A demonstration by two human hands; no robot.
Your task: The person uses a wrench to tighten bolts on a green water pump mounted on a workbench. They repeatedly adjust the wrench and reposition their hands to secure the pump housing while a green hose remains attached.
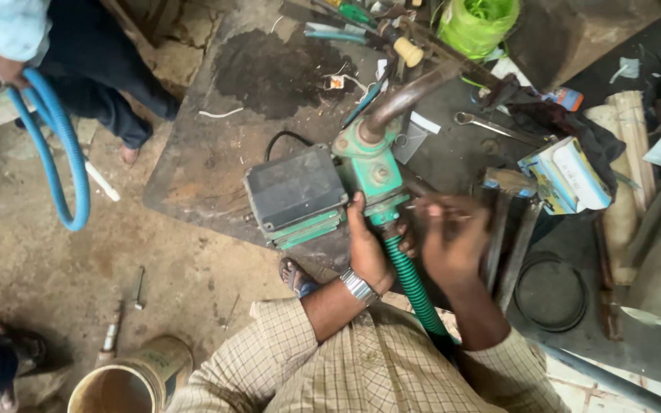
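So the left hand (369, 245) is wrapped around the spot where the green ribbed hose (411, 287) meets the outlet of a green water pump (365, 164), fingers curled snug on the joint. The right hand (453, 241) sits just beside it on the other side of the hose, fingers bunched together near the fitting, but it's blurry and I can't tell if it's pinching anything. The hose runs from under both hands back toward the person's checked shirt. Just past the left hand's knuckles is the pump's dark motor box (296, 191), all sitting on a grimy surface (200, 168). Beyond the right hand lies a spanner (495, 128). Someone else holds a blue hose (59, 145) well off to the left.
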